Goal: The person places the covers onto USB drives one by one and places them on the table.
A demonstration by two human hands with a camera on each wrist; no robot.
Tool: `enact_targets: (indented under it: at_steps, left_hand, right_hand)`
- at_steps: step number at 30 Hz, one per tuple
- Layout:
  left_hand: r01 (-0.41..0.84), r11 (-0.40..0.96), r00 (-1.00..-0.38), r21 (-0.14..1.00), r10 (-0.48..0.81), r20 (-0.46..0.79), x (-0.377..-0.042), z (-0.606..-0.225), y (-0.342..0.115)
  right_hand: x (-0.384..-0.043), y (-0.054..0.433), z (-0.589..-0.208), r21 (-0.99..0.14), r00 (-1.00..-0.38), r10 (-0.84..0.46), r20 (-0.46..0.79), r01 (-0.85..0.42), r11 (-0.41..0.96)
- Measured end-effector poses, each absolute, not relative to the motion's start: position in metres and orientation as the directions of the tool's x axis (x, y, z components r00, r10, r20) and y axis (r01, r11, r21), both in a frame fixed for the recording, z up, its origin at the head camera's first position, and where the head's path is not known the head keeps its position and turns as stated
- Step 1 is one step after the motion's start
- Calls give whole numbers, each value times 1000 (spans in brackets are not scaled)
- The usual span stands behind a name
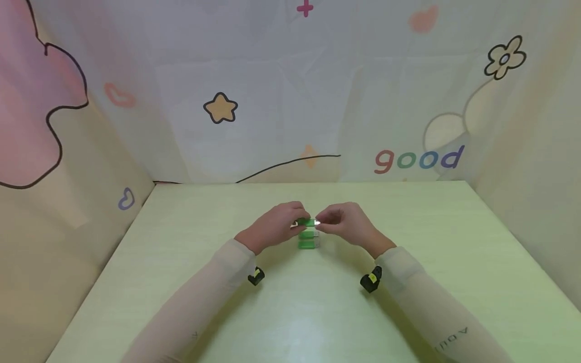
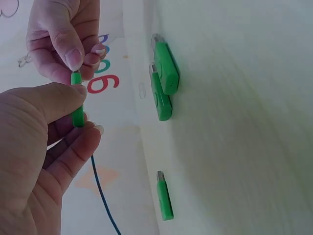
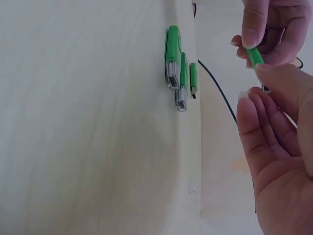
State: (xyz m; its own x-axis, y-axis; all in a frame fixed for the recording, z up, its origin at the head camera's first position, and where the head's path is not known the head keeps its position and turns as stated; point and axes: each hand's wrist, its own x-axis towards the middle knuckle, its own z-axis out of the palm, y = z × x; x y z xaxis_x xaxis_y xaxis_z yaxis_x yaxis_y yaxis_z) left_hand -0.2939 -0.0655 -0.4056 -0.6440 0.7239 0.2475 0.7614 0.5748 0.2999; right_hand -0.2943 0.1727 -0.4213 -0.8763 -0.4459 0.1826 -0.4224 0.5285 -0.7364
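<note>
My left hand (image 1: 277,225) pinches the green body of a USB flash drive (image 2: 77,105) between thumb and fingers, above the table. Facing it, my right hand (image 1: 349,225) has its thumb and fingers at the drive's metal connector end (image 3: 265,89), partly covering it; whether a cap is on it I cannot tell. Below the hands, two green flash drives (image 2: 167,71) (image 3: 183,73) with clear caps lie side by side. Another green drive (image 2: 165,199), its metal plug bare, lies apart from them, toward the left hand. A small clear cap (image 3: 192,186) lies on the right-hand side.
The pale wooden table (image 1: 299,312) ends at a printed cloth backdrop (image 1: 281,91) behind the hands, with cloth on both sides too. Black wrist cameras (image 1: 371,280) hang under both sleeves.
</note>
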Motion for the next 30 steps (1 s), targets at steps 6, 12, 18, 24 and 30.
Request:
enact_targets:
  at_steps: [6, 12, 18, 24, 30]
  left_hand:
    - [716, 611, -690, 336, 691, 215, -316, -415, -61]
    - [692, 632, -711, 348, 681, 175, -331, -426, -58]
    - [694, 664, -707, 278, 701, 92, -337, -432, -50]
    - [691, 681, -712, 245, 699, 64, -339, -436, -46]
    - [675, 699, -725, 237, 687, 36, -343, -439, -45]
  right_hand:
    - [-310, 170, -421, -697, -894, -422, 154, -401, 595]
    - [-324, 167, -425, -670, -898, -431, 92, -376, 640]
    - [-333, 166, -434, -627, -891, -452, 41, -375, 683]
    - [-338, 165, -440, -604, -885, -465, 27, -385, 698]
    - [-341, 161, -439, -596, -882, -471, -16, -370, 713]
